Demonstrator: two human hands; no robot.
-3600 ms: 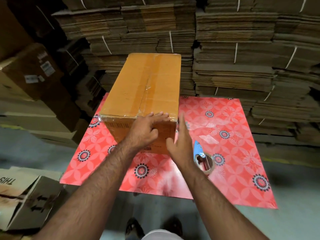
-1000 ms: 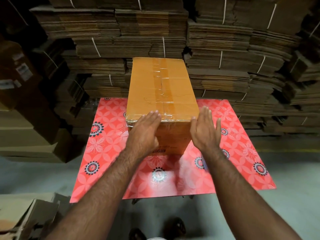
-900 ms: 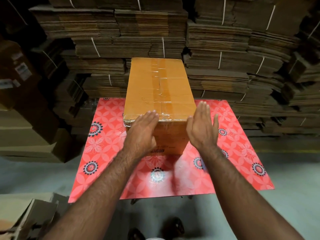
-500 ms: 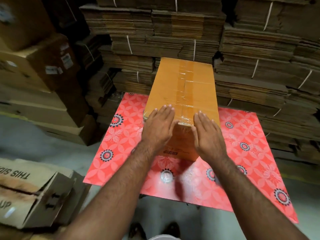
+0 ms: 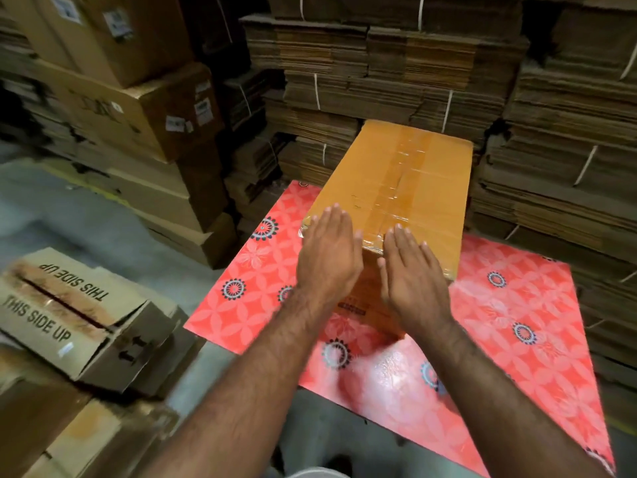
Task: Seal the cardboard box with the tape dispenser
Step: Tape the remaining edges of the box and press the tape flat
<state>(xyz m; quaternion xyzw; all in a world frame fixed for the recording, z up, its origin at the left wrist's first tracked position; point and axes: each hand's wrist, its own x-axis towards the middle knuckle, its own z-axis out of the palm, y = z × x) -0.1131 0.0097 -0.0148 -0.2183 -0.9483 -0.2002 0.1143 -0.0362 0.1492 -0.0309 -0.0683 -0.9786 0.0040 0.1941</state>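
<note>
Change: both hands have drawn closer together on the near end of the box since half a second ago; the view has swung left, so more of the floor and the left-hand cartons now shows.
Box (image 5: 396, 188): long orange-brown carton, lying on the red mat with its length running away from the viewer; flaps closed.
Box, top: a glossy strip of clear tape runs down the centre seam from far end to near end, wrinkled in places; fainter cross-bands of tape show across the top.
Box, near end: tape folds over the near top edge; a small dark printed label sits low on the end face, too blurred to read.
Left hand (image 5: 327, 260): released, fingers straight and together, palm laid over the near left corner of the box.
Right hand (image 5: 410, 274): released, fingers straight, palm against the near end just right of the centre seam, fingertips at the top edge.
Mat (image 5: 510, 326): red sheet with pale petal pattern and dark ringed medallions, spread on the grey floor (image 5: 103, 229).
Stacks (image 5: 379, 81): bundled flat cardboard tied with white string, behind the box.
Cartons (image 5: 138, 108): labelled brown boxes piled at left.
Crushed carton (image 5: 79, 315): near left, printed "THIS SIDE UP".
</note>
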